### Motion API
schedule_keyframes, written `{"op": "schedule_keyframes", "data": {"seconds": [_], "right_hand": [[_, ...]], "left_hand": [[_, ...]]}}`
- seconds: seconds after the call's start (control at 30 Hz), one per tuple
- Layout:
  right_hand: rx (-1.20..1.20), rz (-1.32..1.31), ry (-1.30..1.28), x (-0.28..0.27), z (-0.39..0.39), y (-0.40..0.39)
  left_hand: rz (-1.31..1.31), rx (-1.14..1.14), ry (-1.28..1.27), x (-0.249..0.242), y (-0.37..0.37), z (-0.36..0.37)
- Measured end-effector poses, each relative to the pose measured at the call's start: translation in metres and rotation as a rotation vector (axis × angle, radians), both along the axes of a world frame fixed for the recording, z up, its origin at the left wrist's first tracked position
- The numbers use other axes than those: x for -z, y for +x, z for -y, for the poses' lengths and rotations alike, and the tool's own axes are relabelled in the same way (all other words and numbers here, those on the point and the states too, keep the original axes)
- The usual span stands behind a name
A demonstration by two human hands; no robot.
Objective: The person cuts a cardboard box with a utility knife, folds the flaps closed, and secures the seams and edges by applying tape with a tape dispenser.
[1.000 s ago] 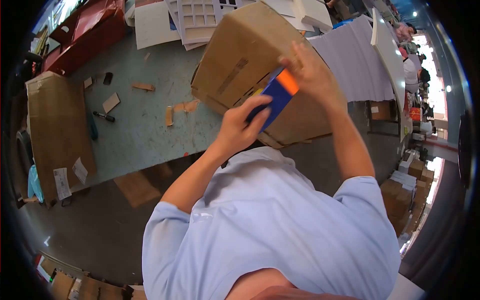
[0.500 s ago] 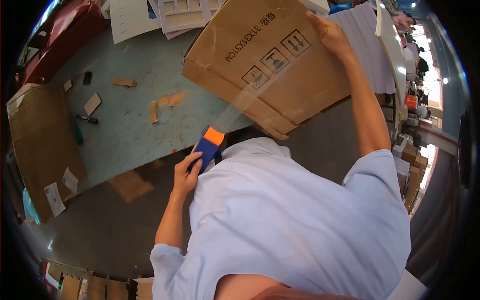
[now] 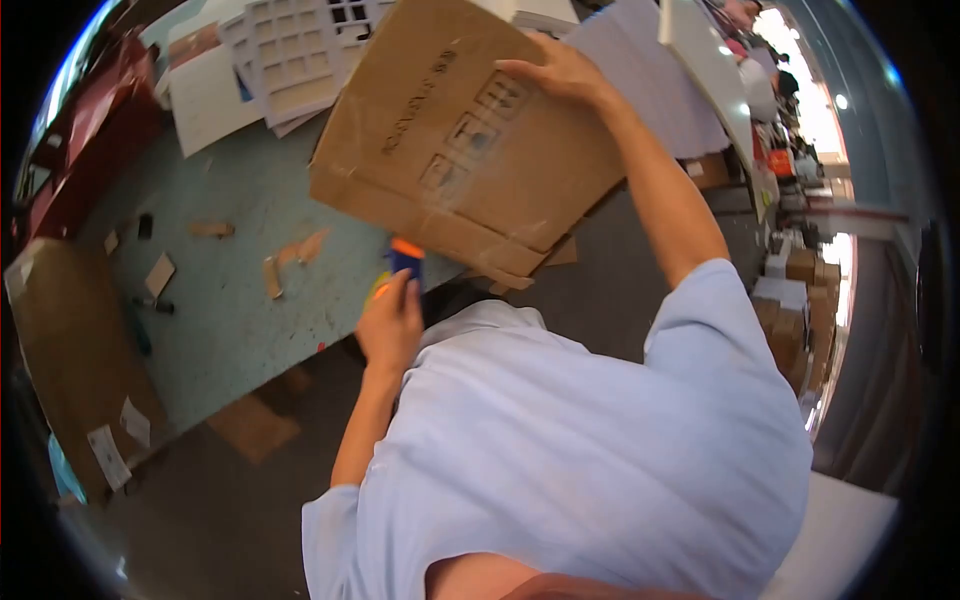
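Note:
A brown cardboard box [image 3: 545, 170] with printed handling symbols stands tilted at the table's near edge. My right hand [image 3: 568, 75] grips its upper right edge, with the thumb lying along the printed side. My left hand [image 3: 390, 328] is closed around a blue and orange tape dispenser [image 3: 408, 258], held close to the box's lower left edge. Shiny clear tape shows on the box's side, running down over the lower edge.
Scraps of cardboard [image 3: 272, 277], a black marker [image 3: 153, 305] and a small card [image 3: 160, 273] lie on the green table [image 3: 235, 330]. Gridded white trays [image 3: 290, 50] are at the back, a paper stack [image 3: 655, 75] at the right. Another box [image 3: 80, 350] stands left.
My left hand has brought the tape dispenser up to the box; the stretched strip of tape between them is no longer visible. My right hand's thumb now lies over the printed side.

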State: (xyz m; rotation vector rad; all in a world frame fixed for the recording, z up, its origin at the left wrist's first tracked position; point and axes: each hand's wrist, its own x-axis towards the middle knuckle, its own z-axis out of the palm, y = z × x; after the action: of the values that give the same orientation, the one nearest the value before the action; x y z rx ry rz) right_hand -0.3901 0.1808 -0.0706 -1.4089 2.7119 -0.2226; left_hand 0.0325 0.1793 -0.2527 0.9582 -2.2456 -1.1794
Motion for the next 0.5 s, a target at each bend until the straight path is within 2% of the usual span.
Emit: {"op": "schedule_keyframes", "data": {"seconds": [0.03, 0.07, 0.17, 0.2, 0.27, 0.3, 0.37, 0.43, 0.5], "right_hand": [[0.016, 0.054, 0.021, 0.000, 0.002, 0.006], [0.024, 0.119, 0.042, -0.002, 0.001, 0.009], [0.032, 0.107, 0.081, -0.006, 0.000, 0.011], [0.027, 0.110, 0.065, -0.007, 0.002, 0.013], [0.019, 0.078, 0.095, -0.011, -0.001, 0.015], [0.019, 0.081, 0.088, -0.015, -0.001, 0.015], [-0.046, 0.106, 0.154, -0.022, -0.003, 0.015], [-0.070, 0.068, 0.169, -0.032, -0.003, 0.025], [-0.084, 0.028, 0.180, -0.039, -0.002, 0.031]], "left_hand": [[-0.032, -0.077, 0.011, 0.003, 0.013, 0.008], [-0.019, -0.117, -0.084, 0.008, 0.025, 0.023], [0.050, -0.274, -0.347, 0.039, 0.054, 0.080], [0.050, -0.278, -0.363, 0.048, 0.062, 0.097], [0.365, -0.282, -0.129, 0.056, 0.072, 0.119], [0.367, -0.282, -0.136, 0.049, 0.067, 0.120], [0.322, -0.250, -0.527, 0.026, 0.049, 0.108], [0.133, -0.139, -0.414, 0.002, 0.000, 0.060], [-0.129, 0.086, -0.363, -0.006, -0.052, 0.021]]}}
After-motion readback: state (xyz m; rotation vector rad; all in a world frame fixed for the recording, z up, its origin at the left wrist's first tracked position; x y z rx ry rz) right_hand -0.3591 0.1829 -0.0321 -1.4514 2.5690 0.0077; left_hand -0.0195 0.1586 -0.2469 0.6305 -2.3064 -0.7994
